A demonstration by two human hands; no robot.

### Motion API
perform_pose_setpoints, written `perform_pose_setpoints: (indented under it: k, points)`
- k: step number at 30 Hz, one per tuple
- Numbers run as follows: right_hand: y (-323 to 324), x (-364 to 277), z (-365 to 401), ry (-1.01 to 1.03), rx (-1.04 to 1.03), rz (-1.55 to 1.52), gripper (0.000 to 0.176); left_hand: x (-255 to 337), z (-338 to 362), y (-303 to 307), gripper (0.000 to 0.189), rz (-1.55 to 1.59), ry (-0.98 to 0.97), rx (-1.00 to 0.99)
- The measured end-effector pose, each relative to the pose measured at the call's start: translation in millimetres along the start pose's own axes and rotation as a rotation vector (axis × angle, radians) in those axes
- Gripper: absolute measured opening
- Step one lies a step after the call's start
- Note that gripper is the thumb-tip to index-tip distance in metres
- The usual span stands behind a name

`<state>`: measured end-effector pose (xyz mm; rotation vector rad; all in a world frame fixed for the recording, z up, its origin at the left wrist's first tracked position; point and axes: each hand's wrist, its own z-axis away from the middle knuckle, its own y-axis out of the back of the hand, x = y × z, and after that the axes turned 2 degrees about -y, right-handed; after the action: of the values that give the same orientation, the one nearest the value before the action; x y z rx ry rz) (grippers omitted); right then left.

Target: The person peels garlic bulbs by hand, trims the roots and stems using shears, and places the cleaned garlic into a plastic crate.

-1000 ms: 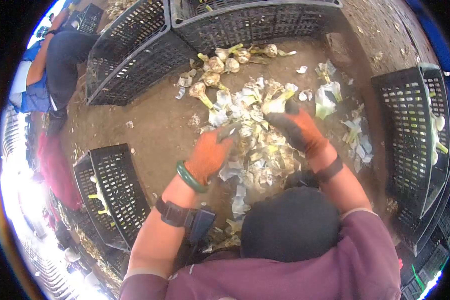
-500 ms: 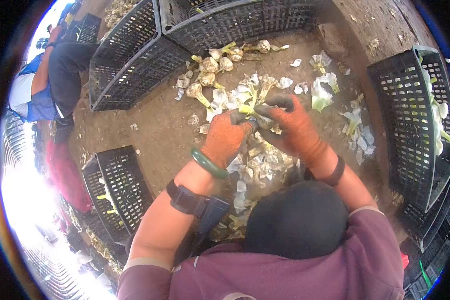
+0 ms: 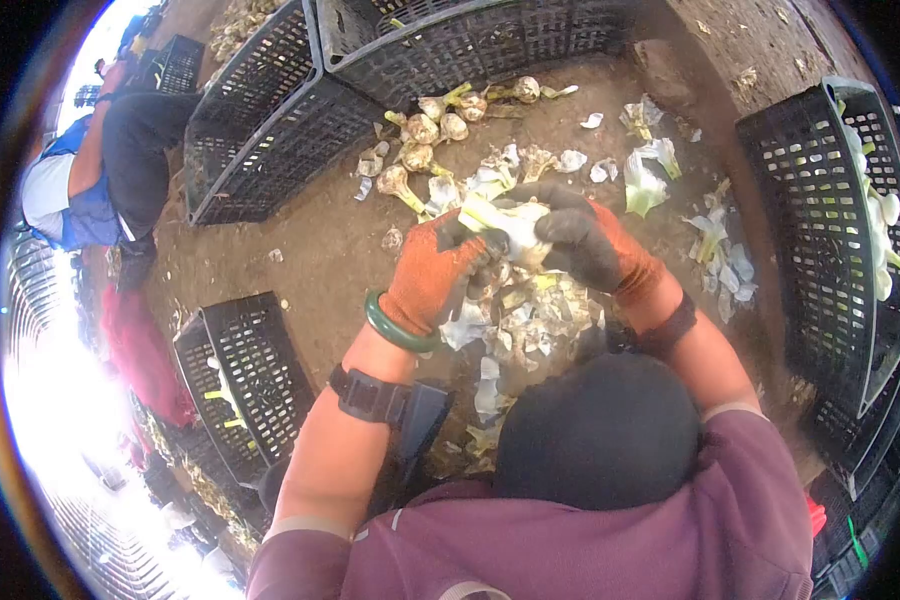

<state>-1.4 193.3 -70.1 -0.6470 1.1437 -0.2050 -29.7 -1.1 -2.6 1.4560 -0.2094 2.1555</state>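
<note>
Between my two gloved hands is a garlic bulb (image 3: 521,232), pale and white, its greenish stem pointing left. My left hand (image 3: 442,265), in an orange glove with dark fingertips, is closed around the stem side. My right hand (image 3: 592,240), gloved alike, has its fingers closed on the bulb's right side. Just beyond lie unpeeled garlic bulbs (image 3: 417,157) with cut stems. Loose garlic skins (image 3: 535,325) are heaped on the ground below my hands.
Black plastic crates (image 3: 280,150) stand at the back left. Another crate (image 3: 820,240) at right holds white peeled garlic, and a smaller crate (image 3: 255,370) at lower left holds some too. More peelings (image 3: 645,185) lie at right. Another person (image 3: 100,180) sits at far left.
The garlic bulb has turned and now shows a broad white surface between my hands. My left hand has shifted slightly left, and my right fingers have moved around the bulb.
</note>
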Motion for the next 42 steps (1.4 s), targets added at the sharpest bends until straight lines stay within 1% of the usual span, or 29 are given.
perform_pose_setpoints:
  k: [1,3,4,5,6,7,8,10,11,12,13,14,15,17,20,22,23,24,25,27,28,31,32,33,35,36,39,40,42]
  points:
    - [0.6,5.1,-3.0,-0.045,-0.011,-0.116,0.049,0.7,-1.3,-0.2,0.023,-0.047,-0.018,0.008]
    - [3.2,9.3,-9.3,-0.128,-0.06,-0.238,0.052,0.2,-2.9,-20.6,0.02,0.201,0.05,0.18]
    - [-1.9,7.6,-12.0,-0.133,-0.026,-0.256,0.055,-0.2,-3.8,-26.8,0.019,0.323,0.083,0.269]
    - [-9.2,3.2,-14.5,-0.139,0.008,-0.275,0.058,-7.5,-6.9,-25.6,0.017,0.03,-0.117,0.36]
    - [-20.0,-2.8,-13.8,-0.109,0.106,-0.25,0.061,-20.5,-12.8,-23.9,0.016,-0.264,-0.317,0.443]
    - [-31.1,-10.2,-10.7,-0.081,0.205,-0.225,0.064,-18.2,-15.3,-25.0,0.015,-0.559,-0.514,0.519]
    - [-38.8,-14.1,-5.2,-0.057,0.307,-0.022,0.048,-15.2,-13.1,-28.8,0.015,-0.652,-0.586,0.488]
    - [-14.5,8.6,-11.4,0.467,0.368,0.824,0.035,-4.0,-4.6,-41.0,0.014,-0.829,-0.737,0.414]
    - [-9.2,10.3,-13.3,0.732,0.373,1.248,0.031,-6.9,-4.2,-41.8,0.014,-0.731,-0.668,0.38]
    - [-6.5,10.6,-9.8,0.639,0.396,1.248,0.033,-12.6,-5.0,-41.4,0.014,-0.635,-0.599,0.348]
    - [-4.0,9.9,-11.5,0.726,0.381,1.217,0.031,-12.4,-5.4,-41.8,0.013,-0.54,-0.533,0.312]
    - [-1.7,13.1,-12.7,0.806,0.365,1.182,0.029,-6.8,1.3,-42.5,0.014,0.001,-0.099,0.187]
    - [-0.4,18.1,-13.9,0.885,0.345,1.144,0.028,-8.2,1.9,-37.8,0.018,0.174,-0.066,0.267]
    - [0.5,25.1,-14.4,0.732,0.341,1.039,0.029,-11.2,2.2,-17.0,0.028,0.522,0.0,0.428]
    - [8.9,17.8,-6.8,0.647,0.206,0.974,0.033,-3.0,0.6,27.4,0.039,0.052,0.155,0.242]
    - [-0.7,15.4,-10.4,0.676,0.269,1.083,0.033,-1.4,3.8,11.7,0.044,-0.499,-0.304,0.312]
    - [-8.2,12.3,-8.9,0.685,0.302,1.139,0.033,1.2,5.0,0.0,0.045,-0.59,-0.388,0.332]
    - [-20.2,9.6,-4.4,0.452,0.36,0.846,0.029,3.8,6.1,-11.8,0.046,-0.684,-0.471,0.361]
    - [-17.1,15.4,-6.4,0.411,0.314,0.803,0.028,6.3,7.2,-23.5,0.046,-0.778,-0.552,0.397]
    - [-9.1,21.0,-11.0,0.386,0.239,0.753,0.027,5.2,8.7,-28.9,0.039,-0.786,-0.523,0.384]
    - [-8.7,18.7,-10.0,0.397,0.206,0.746,0.026,1.4,6.3,-30.3,0.028,-0.666,-0.612,0.453]
    - [-10.4,9.4,-2.6,0.45,0.121,0.814,0.026,-3.1,5.6,-18.6,0.022,-0.26,-0.235,0.389]
    - [-11.6,11.0,-1.9,0.356,0.035,0.569,0.028,-1.1,4.1,-13.8,0.022,-0.119,-0.162,0.397]
    - [-12.7,12.6,-1.1,0.256,-0.025,0.323,0.031,-2.9,-1.7,-6.8,0.025,-0.296,-0.102,0.363]
    - [-5.5,23.9,-5.3,0.069,-0.121,0.048,0.039,-18.7,-15.1,6.7,0.03,-0.653,0.019,0.283]
    - [-5.1,26.3,-5.2,0.337,-0.061,0.571,0.041,-37.3,-16.6,8.4,0.038,-0.998,-0.09,0.316]
    - [-12.1,9.7,-5.4,-0.213,-0.045,-0.565,0.046,-21.7,-10.6,15.8,0.045,-0.67,-0.133,0.291]
    - [-13.5,15.7,-13.3,-0.237,0.022,-0.459,0.05,-19.8,-7.4,13.6,0.045,-0.63,-0.053,0.285]
    - [-10.3,24.2,-9.9,0.142,0.135,0.304,0.048,-17.5,-2.2,4.2,0.045,-0.548,0.101,0.279]
